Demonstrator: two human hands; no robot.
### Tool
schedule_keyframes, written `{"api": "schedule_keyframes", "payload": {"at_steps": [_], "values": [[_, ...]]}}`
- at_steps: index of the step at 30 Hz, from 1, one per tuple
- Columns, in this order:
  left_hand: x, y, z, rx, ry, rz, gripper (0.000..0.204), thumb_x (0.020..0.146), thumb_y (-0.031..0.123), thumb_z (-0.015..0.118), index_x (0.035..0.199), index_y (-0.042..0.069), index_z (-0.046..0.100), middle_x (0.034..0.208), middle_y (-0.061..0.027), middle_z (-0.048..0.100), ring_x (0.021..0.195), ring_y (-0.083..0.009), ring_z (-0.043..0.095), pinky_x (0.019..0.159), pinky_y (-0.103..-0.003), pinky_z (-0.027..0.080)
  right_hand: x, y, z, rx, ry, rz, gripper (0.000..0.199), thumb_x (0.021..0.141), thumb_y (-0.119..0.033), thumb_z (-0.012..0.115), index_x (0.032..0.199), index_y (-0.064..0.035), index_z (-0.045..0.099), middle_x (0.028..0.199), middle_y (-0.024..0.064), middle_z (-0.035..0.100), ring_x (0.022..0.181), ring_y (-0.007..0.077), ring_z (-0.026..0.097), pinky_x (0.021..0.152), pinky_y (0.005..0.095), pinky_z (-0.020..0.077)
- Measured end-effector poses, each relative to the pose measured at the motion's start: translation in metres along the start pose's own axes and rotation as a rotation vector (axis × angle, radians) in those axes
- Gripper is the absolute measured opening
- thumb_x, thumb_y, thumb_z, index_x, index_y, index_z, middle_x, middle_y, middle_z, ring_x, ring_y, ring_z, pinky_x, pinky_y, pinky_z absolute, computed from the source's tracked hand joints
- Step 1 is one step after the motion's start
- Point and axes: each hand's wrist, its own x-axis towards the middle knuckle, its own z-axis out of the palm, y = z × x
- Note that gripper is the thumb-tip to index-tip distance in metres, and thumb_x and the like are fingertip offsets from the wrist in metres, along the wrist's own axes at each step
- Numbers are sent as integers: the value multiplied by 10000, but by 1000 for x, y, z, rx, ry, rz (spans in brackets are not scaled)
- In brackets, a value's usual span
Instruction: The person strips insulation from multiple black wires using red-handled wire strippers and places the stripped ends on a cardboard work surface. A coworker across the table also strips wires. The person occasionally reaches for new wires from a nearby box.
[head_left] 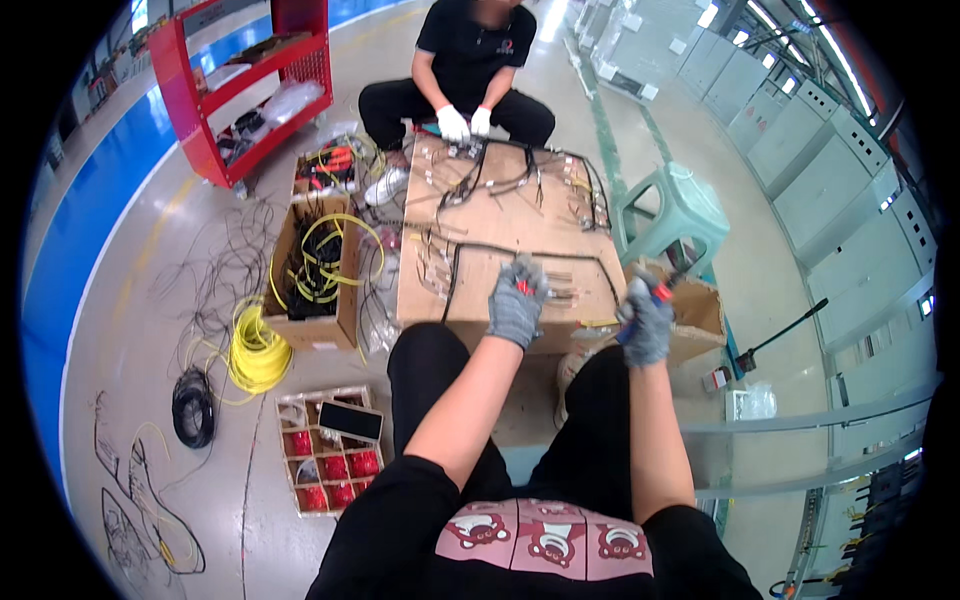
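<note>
My left hand (pixel 517 303), in a grey glove, rests on the near edge of a brown board (pixel 510 225) and pinches a bundle of thin wires with a red tip. My right hand (pixel 646 322), also in a grey glove, grips a small tool with red and blue handles (pixel 660 291) just off the board's right corner. Black cable harnesses (pixel 520 180) are laid out over the board. Across the board a crouching person in black works on the wiring with white-gloved hands (pixel 463 123).
A cardboard box of black and yellow wires (pixel 315 270) stands left of the board, with coiled yellow cable (pixel 255 350) and a black coil (pixel 193 407) on the floor. A divided box of red parts (pixel 330 450) lies near my left knee. A red cart (pixel 250 80) and green stool (pixel 680 210) stand nearby.
</note>
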Motion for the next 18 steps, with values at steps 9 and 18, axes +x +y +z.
{"api": "schedule_keyframes", "payload": {"at_steps": [9, 18], "values": [[-36, 20, 52, -117, -25, 195, 505, 948, 383, 281, 1202, -26, 433, 1202, -196, 488, 1067, -305, 507, 933, -435, 408, 19, 79, 84, -761, -394, -179, 224, 719, -125, 711, 907, -49, 617, 765, 14, 608, 676, 106, 563, 620, 252, 468], [-21, 8, 43, 96, 128, 292, 412, 945, 322, 336, 1162, 8, 491, 1136, -136, 559, 1030, -262, 543, 907, -391, 437, 31, 93, 76, -705, -604, -4, 517, 658, -125, 720, 1100, 4, 484, 955, 135, 592, 819, 251, 593, 756, 321, 483]]}}
